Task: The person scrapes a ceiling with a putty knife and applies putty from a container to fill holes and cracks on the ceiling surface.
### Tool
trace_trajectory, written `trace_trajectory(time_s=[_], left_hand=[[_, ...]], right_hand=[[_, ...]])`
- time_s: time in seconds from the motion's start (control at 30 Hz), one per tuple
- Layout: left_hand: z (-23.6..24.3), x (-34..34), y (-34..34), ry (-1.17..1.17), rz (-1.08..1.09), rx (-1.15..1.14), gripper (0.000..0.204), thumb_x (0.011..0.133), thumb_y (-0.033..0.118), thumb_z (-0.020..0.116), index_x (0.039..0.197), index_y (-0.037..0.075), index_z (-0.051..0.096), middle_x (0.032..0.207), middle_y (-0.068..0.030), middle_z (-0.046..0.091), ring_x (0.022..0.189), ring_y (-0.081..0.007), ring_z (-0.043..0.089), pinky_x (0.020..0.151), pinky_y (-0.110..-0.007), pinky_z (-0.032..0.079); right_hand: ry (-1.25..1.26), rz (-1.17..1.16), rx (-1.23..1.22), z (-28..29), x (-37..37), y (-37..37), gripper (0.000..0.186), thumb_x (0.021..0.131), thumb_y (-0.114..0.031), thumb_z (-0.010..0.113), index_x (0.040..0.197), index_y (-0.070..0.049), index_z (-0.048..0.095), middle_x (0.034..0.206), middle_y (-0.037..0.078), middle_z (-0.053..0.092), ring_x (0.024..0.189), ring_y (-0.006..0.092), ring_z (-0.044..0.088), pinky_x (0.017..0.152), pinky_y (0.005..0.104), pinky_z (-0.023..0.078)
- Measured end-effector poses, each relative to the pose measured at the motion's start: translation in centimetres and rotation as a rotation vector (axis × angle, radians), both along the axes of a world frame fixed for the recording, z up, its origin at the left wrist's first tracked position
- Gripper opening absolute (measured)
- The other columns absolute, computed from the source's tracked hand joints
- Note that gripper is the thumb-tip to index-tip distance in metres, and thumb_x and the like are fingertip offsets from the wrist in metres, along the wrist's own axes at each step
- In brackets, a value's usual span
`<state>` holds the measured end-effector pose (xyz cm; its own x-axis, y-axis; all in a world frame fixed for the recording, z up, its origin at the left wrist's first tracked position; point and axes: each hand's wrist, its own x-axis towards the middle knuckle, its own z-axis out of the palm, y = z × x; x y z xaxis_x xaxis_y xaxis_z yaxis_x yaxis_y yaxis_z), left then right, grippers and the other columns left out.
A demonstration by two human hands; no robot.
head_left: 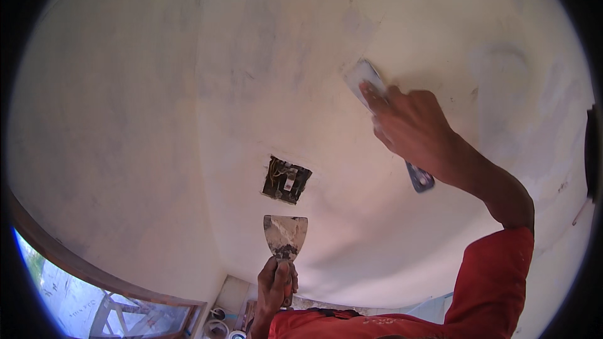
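My right hand (408, 119) is wrapped round a putty knife (359, 74) tilted against the pale wall (239, 69), its dark handle sticking out below the hand; the hand is slightly blurred. My left hand (273, 289) grips the handle of a second, wider scraper (284, 229) held upright, with grey and whitish compound smeared on its metal blade. In the picture, just above that blade is a square recessed electrical box (286, 179) in the wall, with loose wires and a white fitting inside. Whitish and greyish patches mottle the wall around my right hand.
At the lower left is a window (129, 314) with a brown wooden frame (75, 257). Some containers (218, 329) and round items sit low at the bottom, left of my left hand. A dark narrow object (590, 150) is at the right rim.
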<state>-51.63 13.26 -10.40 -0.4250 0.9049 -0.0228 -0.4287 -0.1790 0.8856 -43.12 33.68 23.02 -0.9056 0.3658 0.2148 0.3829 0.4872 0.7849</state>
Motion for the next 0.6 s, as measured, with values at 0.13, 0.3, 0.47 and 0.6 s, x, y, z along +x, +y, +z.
trace_trajectory(time_s=[0.13,0.3,0.47,0.6], left_hand=[[-0.2,0.5,-0.1,0.015,0.02,-0.011,0.031,0.103,0.026,0.046,0.091,-0.001,0.052,0.074,-0.0088,0.057,0.055,-0.0146,0.055,0.05,-0.029,0.046],[0.4,0.5,0.4,0.042,0.006,-0.009,0.034,0.103,0.031,0.048,0.091,-0.001,0.052,0.075,-0.0092,0.057,0.054,-0.0143,0.055,0.048,-0.028,0.046],[-0.4,-0.1,0.2,0.031,0.011,0.008,0.039,0.101,0.036,0.051,0.091,-0.001,0.052,0.074,-0.0094,0.058,0.053,-0.0146,0.056,0.046,-0.028,0.045],[-0.2,0.6,0.0,0.07,0.051,0.015,0.041,0.101,0.039,0.052,0.091,-0.001,0.053,0.073,-0.0092,0.058,0.052,-0.015,0.056,0.045,-0.029,0.045]], right_hand=[[0.085,-0.049,-0.054,2.4,2.2,0.7,0.046,0.087,-0.021,0.065,0.129,-0.003,0.058,0.076,0.012,0.062,0.063,0.0255,0.062,0.062,0.0391,0.05],[0.371,0.167,0.033,7.1,0.2,2.0,0.048,0.084,-0.02,0.067,0.13,-0.008,0.059,0.079,0.013,0.064,0.074,0.0271,0.065,0.068,0.041,0.05],[0.185,0.158,-0.001,1.4,1.5,0.5,0.05,0.084,-0.019,0.067,0.131,-0.007,0.057,0.079,0.012,0.064,0.066,0.0266,0.064,0.063,0.0416,0.051],[0.13,0.029,-0.116,-0.7,5.2,0.9,0.052,0.083,-0.017,0.068,0.133,-0.008,0.056,0.076,0.01,0.061,0.054,0.0231,0.06,0.051,0.0368,0.048]])
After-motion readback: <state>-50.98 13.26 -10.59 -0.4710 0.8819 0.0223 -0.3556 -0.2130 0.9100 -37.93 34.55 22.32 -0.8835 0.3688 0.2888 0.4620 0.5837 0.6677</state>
